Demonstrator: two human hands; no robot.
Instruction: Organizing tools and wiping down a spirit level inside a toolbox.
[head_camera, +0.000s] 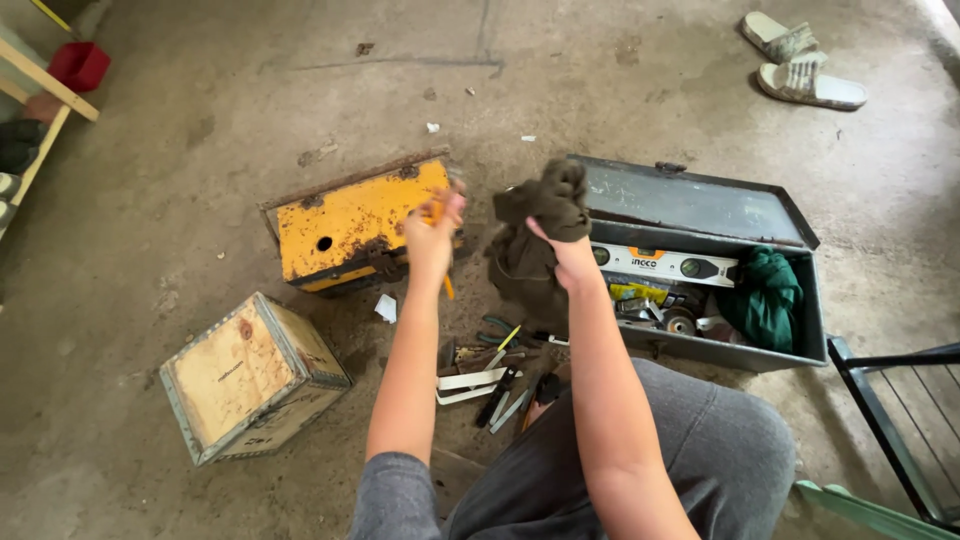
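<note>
Head view, left hand (432, 232) gripping orange-handled tool (440, 250), seemingly pointing down, right hand (568, 250) clutching hanging dark rag (535, 235)

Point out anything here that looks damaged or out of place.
The yellow metal box beside the left hand is heavily rusted, its paint flaking. Hand tools lie scattered on the concrete floor rather than in the open grey toolbox. The right hand grips a dark rag.
</note>
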